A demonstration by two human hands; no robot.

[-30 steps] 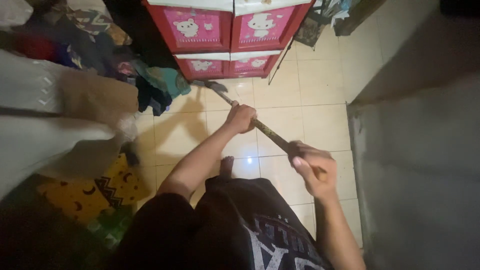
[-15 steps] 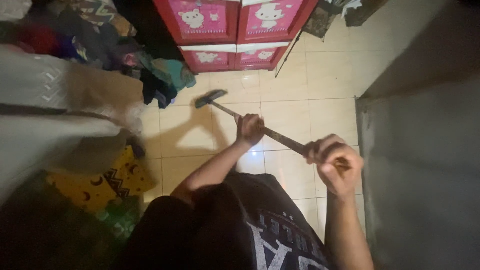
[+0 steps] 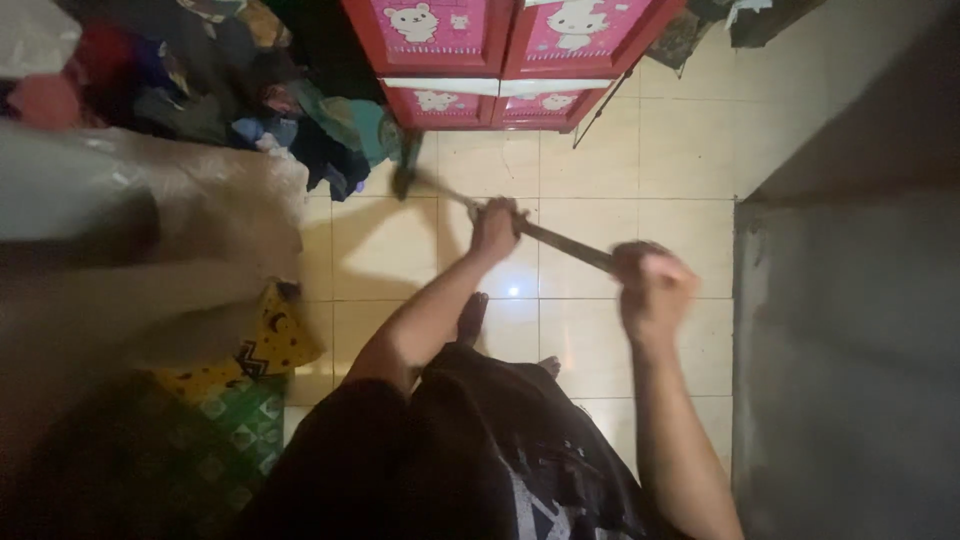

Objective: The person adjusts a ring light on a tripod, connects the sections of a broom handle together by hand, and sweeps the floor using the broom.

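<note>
Cream floor tiles [image 3: 600, 150] carry everything in this view, glossy enough to throw back one bright spot of light near the middle of the floor. I see a long, thin dark handle [image 3: 560, 243] held in both hands, slanting across the floor from the right side down toward the far-left corner. My left hand [image 3: 497, 230] is wrapped round it about halfway along; my right hand [image 3: 652, 288] is closed on the near end. Both sets of fingers are curled fully about the shaft, though the right hand is blurred and I cannot make out single fingers there. The two-handed spacing looks suited to steering a long tool: one hand to guide, one to drive. That is my judgement only.

The tool's head [image 3: 405, 172] lies low at the far-left part of the floor, right at the foot of a heap of clothes [image 3: 300, 130]. It is dark and blurred; I cannot tell whether it touches the tiles or the cloth.

Along the far edge stands a red drawer cabinet [image 3: 500, 60] with pink cartoon panels. A yellow patterned cloth [image 3: 270, 345] and a green patterned one [image 3: 215, 430] lie at the left edge, beside large pale bundles too smeared to identify. A grey concrete wall [image 3: 850, 350] closes the right side. One bare foot [image 3: 472, 315] rests on the tiles below the left forearm.
</note>
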